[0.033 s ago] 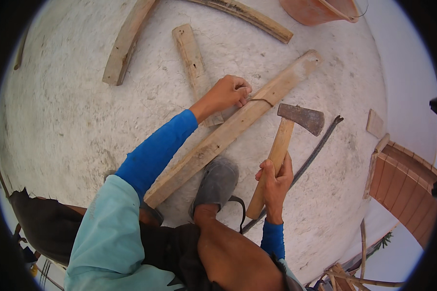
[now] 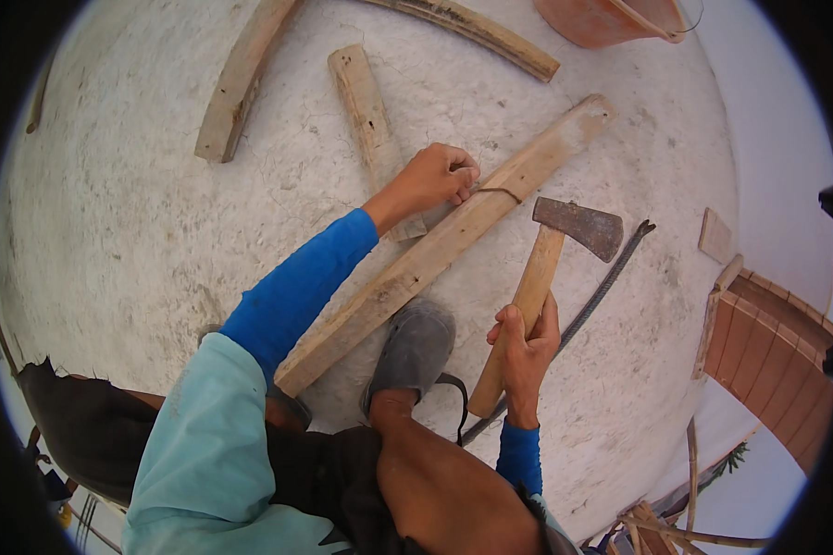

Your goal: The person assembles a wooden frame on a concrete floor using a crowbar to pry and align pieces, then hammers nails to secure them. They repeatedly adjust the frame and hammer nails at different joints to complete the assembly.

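Note:
A wooden beam lies slantwise on the pale floor in front of me. Across its upper part rests a thin, bent, rusty metal rod. The rod's left end runs into the curled fingers of my left hand, which pinches it at the beam's left edge; the fingers partly hide that end. Wrapped round the wooden handle of a hatchet, my right hand keeps it raised to the right of the beam. The hatchet's dark, worn blade points right, apart from the rod.
Below the hatchet lies a ridged metal bar with a forked tip. A shorter plank sits beyond the beam, with more timber farther left. An orange bucket stands at the far right. My grey shoe is beside the beam.
The hatchet's head has shifted very slightly to the right and down. My left hand, the rod and the beam have not visibly moved.

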`<state>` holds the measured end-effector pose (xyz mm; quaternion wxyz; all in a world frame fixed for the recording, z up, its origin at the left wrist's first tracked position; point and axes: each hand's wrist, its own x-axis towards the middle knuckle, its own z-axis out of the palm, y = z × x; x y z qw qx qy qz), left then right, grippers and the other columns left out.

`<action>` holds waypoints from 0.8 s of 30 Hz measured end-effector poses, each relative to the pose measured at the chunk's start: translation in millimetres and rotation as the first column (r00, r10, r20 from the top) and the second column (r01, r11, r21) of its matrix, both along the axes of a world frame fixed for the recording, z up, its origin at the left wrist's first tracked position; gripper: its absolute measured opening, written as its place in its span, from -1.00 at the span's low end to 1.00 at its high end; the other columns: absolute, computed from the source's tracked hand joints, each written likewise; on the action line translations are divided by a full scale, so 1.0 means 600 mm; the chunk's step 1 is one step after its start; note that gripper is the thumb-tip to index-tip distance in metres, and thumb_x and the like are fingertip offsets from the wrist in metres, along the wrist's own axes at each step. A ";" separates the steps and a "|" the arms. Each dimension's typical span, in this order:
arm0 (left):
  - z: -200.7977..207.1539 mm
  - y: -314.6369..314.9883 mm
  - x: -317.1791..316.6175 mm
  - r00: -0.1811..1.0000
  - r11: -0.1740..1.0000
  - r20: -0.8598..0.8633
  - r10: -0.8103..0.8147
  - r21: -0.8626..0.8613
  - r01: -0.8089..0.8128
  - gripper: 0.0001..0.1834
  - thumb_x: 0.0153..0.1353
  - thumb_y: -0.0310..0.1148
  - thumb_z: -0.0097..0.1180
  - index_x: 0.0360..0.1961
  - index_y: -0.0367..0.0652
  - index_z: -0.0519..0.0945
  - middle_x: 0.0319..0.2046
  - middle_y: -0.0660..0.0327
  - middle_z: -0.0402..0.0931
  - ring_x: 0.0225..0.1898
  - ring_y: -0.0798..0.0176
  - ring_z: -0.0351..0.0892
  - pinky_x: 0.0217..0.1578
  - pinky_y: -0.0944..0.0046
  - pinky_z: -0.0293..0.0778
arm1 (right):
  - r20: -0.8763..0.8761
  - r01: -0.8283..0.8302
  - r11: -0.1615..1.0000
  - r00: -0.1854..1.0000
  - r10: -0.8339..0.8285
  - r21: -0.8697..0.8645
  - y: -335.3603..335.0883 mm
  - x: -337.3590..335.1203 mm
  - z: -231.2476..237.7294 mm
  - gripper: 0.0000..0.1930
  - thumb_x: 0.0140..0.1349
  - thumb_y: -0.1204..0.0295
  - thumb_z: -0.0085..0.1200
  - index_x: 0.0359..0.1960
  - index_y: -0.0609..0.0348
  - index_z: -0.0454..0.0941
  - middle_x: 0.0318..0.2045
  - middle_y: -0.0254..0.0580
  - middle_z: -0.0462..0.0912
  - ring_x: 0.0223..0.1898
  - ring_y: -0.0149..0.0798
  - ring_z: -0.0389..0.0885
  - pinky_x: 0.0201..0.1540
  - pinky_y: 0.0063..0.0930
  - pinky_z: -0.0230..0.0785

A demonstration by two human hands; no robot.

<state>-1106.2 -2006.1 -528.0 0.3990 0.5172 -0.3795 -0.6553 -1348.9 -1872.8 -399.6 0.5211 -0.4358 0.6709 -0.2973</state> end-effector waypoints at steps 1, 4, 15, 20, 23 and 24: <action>0.001 -0.003 0.001 0.996 0.997 0.056 -0.067 0.040 0.065 -0.72 0.44 -0.32 0.29 -0.09 -0.39 0.76 -0.33 0.14 0.74 -0.31 0.32 0.70 -0.26 0.31 0.66 | 0.016 -0.011 1.000 1.000 0.011 0.015 0.000 -0.001 0.003 -0.51 0.50 0.40 0.19 0.36 0.37 0.42 -0.33 -0.25 0.65 -0.49 -0.45 0.62 -0.44 -0.54 0.51; 0.005 -0.012 -0.003 0.973 0.993 0.206 -0.108 -0.017 0.114 -0.80 0.35 -0.39 0.38 -0.17 -0.36 0.79 -0.33 0.14 0.75 -0.34 0.32 0.70 -0.29 0.29 0.65 | 0.149 -0.030 0.997 0.989 0.019 0.073 -0.002 -0.007 0.008 -0.51 0.49 0.34 0.24 0.31 0.35 0.43 -0.36 -0.26 0.64 -0.51 -0.42 0.62 -0.44 -0.54 0.51; 0.004 0.007 -0.027 0.970 0.985 0.209 0.123 -0.145 -0.094 -0.91 0.20 -0.48 0.46 -0.32 -0.29 0.81 -0.34 0.17 0.77 -0.28 0.33 0.71 -0.19 0.27 0.61 | 0.000 0.013 0.998 1.000 -0.013 0.066 -0.010 0.002 0.008 -0.75 0.46 0.38 0.26 -0.04 0.25 0.47 -0.36 -0.24 0.63 -0.45 -0.38 0.67 -0.36 -0.50 0.51; 0.011 0.016 -0.049 0.951 0.975 0.271 0.147 -0.199 -0.094 -0.83 0.17 -0.44 0.50 -0.33 -0.34 0.79 -0.33 0.12 0.72 -0.31 0.27 0.67 -0.23 0.23 0.57 | 0.017 -0.008 0.997 1.000 0.007 0.077 -0.025 0.009 0.008 -0.75 0.45 0.41 0.26 -0.01 0.27 0.47 -0.35 -0.24 0.64 -0.42 -0.38 0.68 -0.34 -0.50 0.52; 0.016 0.026 -0.059 0.916 0.969 0.357 0.180 -0.224 -0.103 -0.80 0.16 -0.41 0.52 -0.34 -0.35 0.77 -0.32 0.08 0.68 -0.33 0.21 0.65 -0.27 0.19 0.54 | 0.022 -0.017 0.996 1.000 0.015 0.084 -0.023 0.016 -0.001 -0.75 0.45 0.42 0.25 0.00 0.27 0.48 -0.35 -0.24 0.63 -0.42 -0.38 0.68 -0.32 -0.49 0.53; 0.016 0.029 -0.060 0.912 0.965 0.356 0.203 -0.228 -0.126 -0.80 0.17 -0.41 0.53 -0.34 -0.34 0.77 -0.32 0.07 0.67 -0.34 0.18 0.64 -0.27 0.18 0.53 | 0.011 -0.022 0.996 1.000 0.021 0.088 -0.022 0.018 -0.004 -0.75 0.45 0.43 0.25 0.00 0.28 0.48 -0.34 -0.24 0.63 -0.41 -0.38 0.68 -0.32 -0.48 0.53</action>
